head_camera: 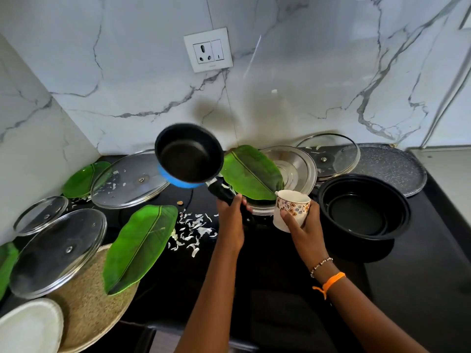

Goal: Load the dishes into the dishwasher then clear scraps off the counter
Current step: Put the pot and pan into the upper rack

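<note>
Both hands loaded here: the left hand [230,217] is wrapped round the black handle of the blue saucepan [189,156], held up off the black counter [280,271] with its mouth tipped towards the camera, while the right hand [304,226] curls round the floral cup [291,209], just beside a leaf plate [251,171]. Best carried level and apart so pan and cup don't knock; white scraps [193,231] wait on the counter for afterwards

Head view: sitting on my head, looking forward and down
Facing: counter [420,289] and wall [305,98]
Nearness: hovering close above
</note>
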